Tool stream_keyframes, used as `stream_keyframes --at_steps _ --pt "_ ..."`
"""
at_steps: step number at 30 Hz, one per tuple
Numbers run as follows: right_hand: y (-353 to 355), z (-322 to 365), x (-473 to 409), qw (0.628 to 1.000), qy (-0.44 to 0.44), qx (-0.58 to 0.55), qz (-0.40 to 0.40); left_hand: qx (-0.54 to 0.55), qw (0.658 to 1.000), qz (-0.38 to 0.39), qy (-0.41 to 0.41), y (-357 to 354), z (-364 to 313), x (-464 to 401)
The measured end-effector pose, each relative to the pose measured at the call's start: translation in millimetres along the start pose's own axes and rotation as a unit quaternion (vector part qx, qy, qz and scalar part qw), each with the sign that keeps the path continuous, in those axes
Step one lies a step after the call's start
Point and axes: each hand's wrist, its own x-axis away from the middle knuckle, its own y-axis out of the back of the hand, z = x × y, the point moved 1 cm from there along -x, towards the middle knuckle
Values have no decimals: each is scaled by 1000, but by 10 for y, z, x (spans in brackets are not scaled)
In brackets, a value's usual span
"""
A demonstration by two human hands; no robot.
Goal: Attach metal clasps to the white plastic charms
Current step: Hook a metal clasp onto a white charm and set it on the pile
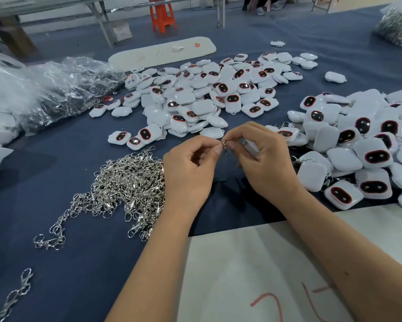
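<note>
A small silver metal clasp [225,146] is pinched between the curled fingertips of the left hand [190,169] and the right hand [264,159], above the blue-covered table [56,263]. A white rounded plastic charm [251,147] is partly seen under the right hand's fingers. A heap of silver metal clasps [125,180] lies just left of the left hand. White charms with red-rimmed black ovals are piled beyond [207,94] and to the right [362,145]. Red handwriting on the white sheet [253,263] cannot be read.
</note>
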Motion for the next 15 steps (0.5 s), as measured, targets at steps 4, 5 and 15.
stream_keyframes --at_steps 4,5,15 --pt "6 -6 -9 1000 0 4 27 -27 1000 8 -10 23 28 -10" --pt "6 -7 -7 999 1 6 34 -29 999 14 -12 32 33 -12" --pt "5 -36 -11 996 -35 -15 80 -64 997 31 -30 66 62 -21"
